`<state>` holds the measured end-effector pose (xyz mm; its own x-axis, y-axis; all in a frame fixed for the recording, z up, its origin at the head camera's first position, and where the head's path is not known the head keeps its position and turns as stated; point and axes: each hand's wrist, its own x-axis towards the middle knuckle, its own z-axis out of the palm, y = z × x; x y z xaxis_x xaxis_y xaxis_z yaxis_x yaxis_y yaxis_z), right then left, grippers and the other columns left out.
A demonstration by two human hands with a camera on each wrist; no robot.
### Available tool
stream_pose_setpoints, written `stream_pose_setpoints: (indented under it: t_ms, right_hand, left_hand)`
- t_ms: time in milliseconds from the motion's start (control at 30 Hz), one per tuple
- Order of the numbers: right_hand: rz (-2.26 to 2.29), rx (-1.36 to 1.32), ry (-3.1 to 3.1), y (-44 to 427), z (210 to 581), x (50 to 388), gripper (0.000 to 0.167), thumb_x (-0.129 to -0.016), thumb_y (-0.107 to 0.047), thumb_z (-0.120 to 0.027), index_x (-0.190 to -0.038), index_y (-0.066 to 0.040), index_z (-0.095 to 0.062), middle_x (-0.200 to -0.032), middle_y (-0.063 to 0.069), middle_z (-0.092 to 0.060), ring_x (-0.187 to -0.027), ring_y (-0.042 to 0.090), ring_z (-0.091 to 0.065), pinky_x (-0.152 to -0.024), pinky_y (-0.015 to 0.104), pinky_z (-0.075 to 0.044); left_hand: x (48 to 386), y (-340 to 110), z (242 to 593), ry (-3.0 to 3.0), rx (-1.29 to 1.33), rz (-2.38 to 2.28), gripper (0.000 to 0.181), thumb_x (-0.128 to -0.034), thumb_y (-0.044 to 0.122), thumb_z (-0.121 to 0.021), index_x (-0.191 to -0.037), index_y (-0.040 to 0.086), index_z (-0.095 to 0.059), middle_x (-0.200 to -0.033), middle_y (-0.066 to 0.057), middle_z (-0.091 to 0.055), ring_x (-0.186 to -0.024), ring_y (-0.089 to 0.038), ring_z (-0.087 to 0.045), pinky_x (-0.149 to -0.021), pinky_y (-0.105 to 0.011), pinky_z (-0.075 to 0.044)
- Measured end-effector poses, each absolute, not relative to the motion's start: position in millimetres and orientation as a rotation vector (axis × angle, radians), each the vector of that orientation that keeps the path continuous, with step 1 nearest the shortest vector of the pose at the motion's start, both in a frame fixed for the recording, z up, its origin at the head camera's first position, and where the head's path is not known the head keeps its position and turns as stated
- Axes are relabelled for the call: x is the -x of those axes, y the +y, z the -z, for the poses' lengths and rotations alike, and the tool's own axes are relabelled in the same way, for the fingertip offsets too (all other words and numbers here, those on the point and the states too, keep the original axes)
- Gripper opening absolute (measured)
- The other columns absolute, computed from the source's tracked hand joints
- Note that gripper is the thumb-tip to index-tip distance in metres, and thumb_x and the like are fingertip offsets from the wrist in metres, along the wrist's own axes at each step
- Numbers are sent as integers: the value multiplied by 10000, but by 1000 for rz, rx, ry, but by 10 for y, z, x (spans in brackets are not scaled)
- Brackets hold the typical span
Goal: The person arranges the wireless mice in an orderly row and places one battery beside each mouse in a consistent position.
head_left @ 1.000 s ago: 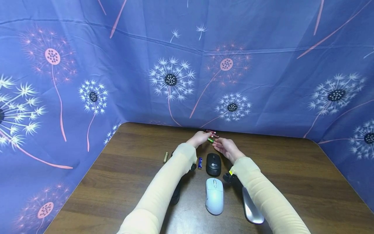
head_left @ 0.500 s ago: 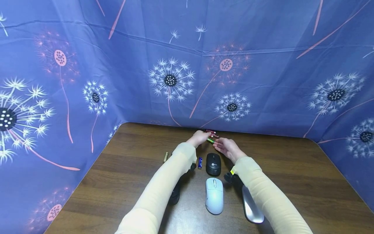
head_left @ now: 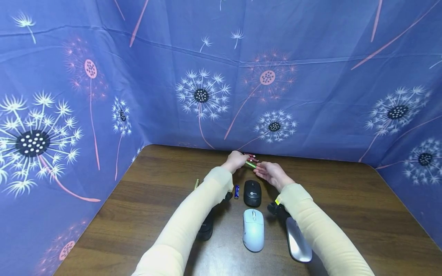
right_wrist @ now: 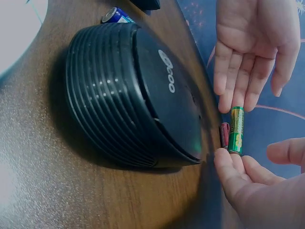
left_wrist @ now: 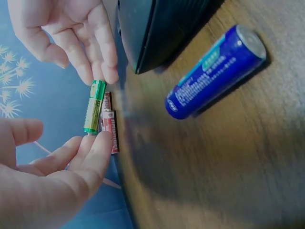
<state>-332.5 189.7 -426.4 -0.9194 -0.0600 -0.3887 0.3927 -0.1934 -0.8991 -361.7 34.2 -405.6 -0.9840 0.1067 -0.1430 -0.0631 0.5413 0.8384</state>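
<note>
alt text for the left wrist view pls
A green battery sits between the left hand, below, and the right hand, above, with red batteries behind it. To the right, a blue battery lies on a wooden table near part of a black mouse.

Long cream sleeves (head_left: pixel 186 224), creased, loose cuffs (head_left: pixel 221 179), small yellow patch (head_left: pixel 277 201) at right cuff, black fitting (head_left: pixel 272 208) beside it

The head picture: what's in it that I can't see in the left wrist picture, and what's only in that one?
Only the head view: white mouse, silver object, gold battery, cream sleeves.
Only the left wrist view: clear white print on the blue battery.
Both: that battery, the left hand and right hand, green battery, red batteries, black mouse, table and flowery cloth.
</note>
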Motion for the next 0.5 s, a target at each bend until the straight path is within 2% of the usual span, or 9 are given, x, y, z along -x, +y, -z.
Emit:
stream_pose_setpoints:
  t_ms: [100, 233, 367, 500]
  right_hand:
    - [2187, -367, 1769, 1913, 4243, 3314, 323, -980, -50, -367, -1257, 105, -428, -874, 86, -645, -841, 151, -651, -1005, 328, -443]
    - [2198, -344, 1756, 1938, 4229, 3306, 349, -985, -49, -357, -1289, 117, -400, -869, 81, -647, -837, 154, -660, -981, 322, -461]
    - [2230, -329, 1717, 1977, 4225, 3315, 371, -988, -40, -355, -1320, 127, -372, -842, 78, -651, -827, 157, -670, -945, 312, -485]
    - [2242, -308, 1701, 2020, 4195, 3309, 420, -981, -21, -359, -1363, 148, -315, -824, 87, -655, -810, 160, -677, -936, 316, -488]
  left_hand:
    - [3615, 345, 4040, 2587, -54, -1437, 271, -916, 209, -550, -839, -18, -678, -543, 32, -470, -503, -102, -456, -453, -198, -365]
    - [3591, 347, 4009, 2640, -110, -1413, 232, -902, 155, -566, -903, -27, -709, -560, 39, -501, -513, -88, -471, -460, -184, -367]
    - [3556, 337, 3994, 2740, -179, -1367, 197, -854, 97, -566, -834, -19, -723, -548, 46, -507, -537, -89, -480, -473, -167, -356]
    - [3543, 335, 3979, 2759, -210, -1376, 170, -841, 75, -586, -832, 1, -738, -620, 0, -635, -569, -82, -520, -498, -149, -386]
